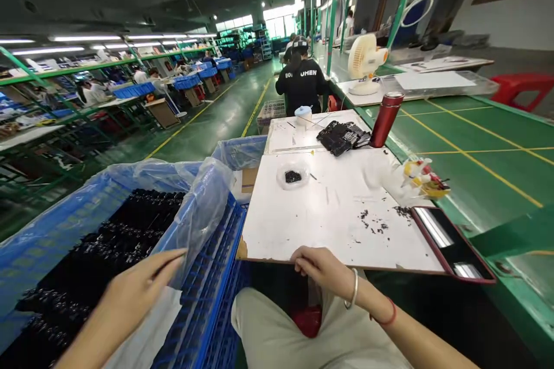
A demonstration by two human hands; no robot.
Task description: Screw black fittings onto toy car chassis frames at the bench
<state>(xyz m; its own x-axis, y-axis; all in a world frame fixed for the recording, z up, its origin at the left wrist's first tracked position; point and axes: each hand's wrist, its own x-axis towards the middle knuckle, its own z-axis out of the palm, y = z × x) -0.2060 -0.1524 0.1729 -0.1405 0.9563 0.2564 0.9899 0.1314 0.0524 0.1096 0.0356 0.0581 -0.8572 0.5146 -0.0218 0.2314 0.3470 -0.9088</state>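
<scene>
My left hand (pixel 136 291) is over the near side of a blue crate (pixel 108 170), its fingers stretched out beside the clear plastic liner (pixel 208 202); I see nothing held in it. Rows of black parts (pixel 108 248) fill the crate, and a white sheet (pixel 151 328) lies beneath my left hand. At the front edge of the white worktable (pixel 277 213), my right hand (pixel 320 268) rests with curled fingers and no object visible in it. Farther back on the table, a clear tub (pixel 281 176) contains small black pieces (pixel 293 176).
Loose black bits (pixel 376 225) are scattered on the right of the table, beside a tablet-like device in a red case (pixel 452 242). Behind are flat black parts (pixel 341 137), a red flask (pixel 386 120) and a fan (pixel 366 63). A co-worker (pixel 300 81) sits ahead.
</scene>
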